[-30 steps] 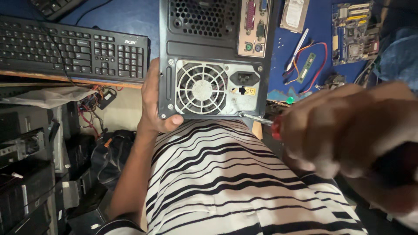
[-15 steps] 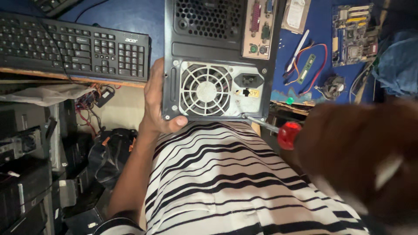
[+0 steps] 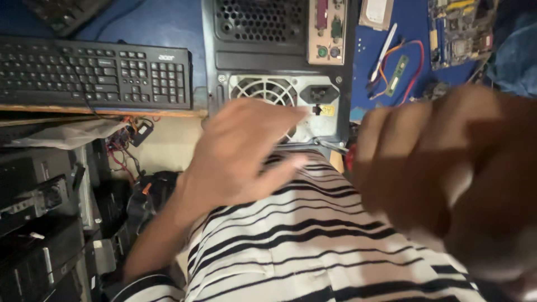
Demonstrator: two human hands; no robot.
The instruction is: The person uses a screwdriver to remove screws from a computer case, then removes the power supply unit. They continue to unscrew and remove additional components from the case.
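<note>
A black computer case [image 3: 263, 56] lies on the blue table with its rear panel toward me. The grey power supply and its round fan grille [image 3: 267, 89] show at the near edge. My left hand [image 3: 240, 151] hovers in front of the fan, fingers spread, holding nothing and off the case. My right hand [image 3: 447, 179] is large and blurred close to the camera, fingers curled. It grips a red-handled screwdriver [image 3: 349, 159], whose metal shaft points toward the lower right corner of the power supply. My striped shirt fills the bottom.
A black keyboard [image 3: 95, 72] sits on the table left of the case. Right of the case lie a green memory stick [image 3: 398, 75], red cables, a white pen and a circuit board [image 3: 458, 28]. Old computer units [image 3: 39, 223] and loose wiring crowd the floor at left.
My left hand has let go of the case's left side and lifted in front of the fan. My right hand with the screwdriver has swung left and nearer the camera.
</note>
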